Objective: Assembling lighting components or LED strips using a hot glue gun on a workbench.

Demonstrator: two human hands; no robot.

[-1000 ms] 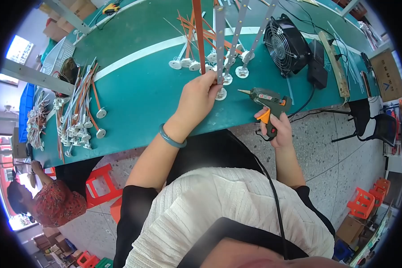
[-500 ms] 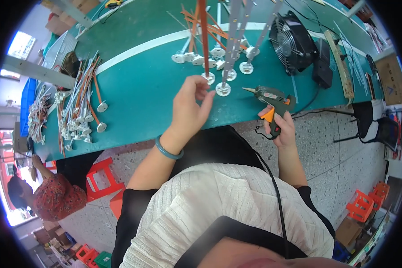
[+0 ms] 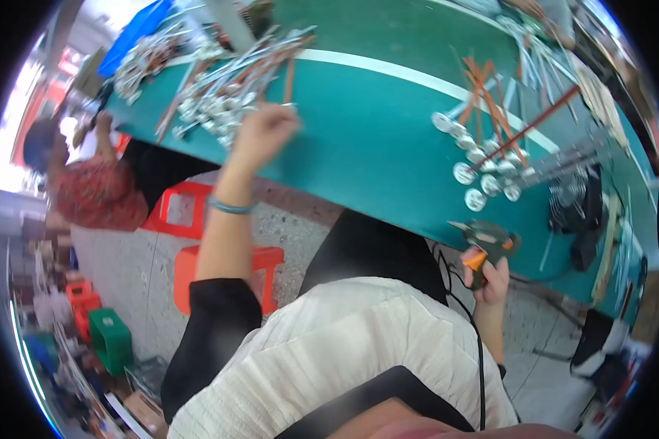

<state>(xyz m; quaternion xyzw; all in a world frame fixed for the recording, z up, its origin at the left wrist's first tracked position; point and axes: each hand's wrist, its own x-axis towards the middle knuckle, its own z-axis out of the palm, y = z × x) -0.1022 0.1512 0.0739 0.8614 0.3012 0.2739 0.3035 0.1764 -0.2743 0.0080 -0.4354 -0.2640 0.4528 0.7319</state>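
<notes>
My left hand [image 3: 262,137] is at the left part of the green table, slightly blurred. Its fingers are curled closed, at the white disc end of a copper-coloured strip [image 3: 289,79]; whether they grip it is hidden. Beside this hand lies a pile of white and copper strips with white round bases [image 3: 223,102]. My right hand [image 3: 490,282] is wrapped round a dark glue gun [image 3: 490,240] with an orange trigger, its nozzle pointing left. Beyond the gun stand several strips on white round bases [image 3: 475,199], copper-coloured and clear.
A black fan [image 3: 575,201] stands at the right of the table [image 3: 359,139]. The gun's black cable [image 3: 479,351] hangs down across my front. Red stools [image 3: 185,208] stand at the left, near another person [image 3: 99,186]. Another person's hand [image 3: 527,9] is at the far side.
My left hand has moved from the standing strips over to the pile at left. The view has swung left. My right hand still holds the glue gun.
</notes>
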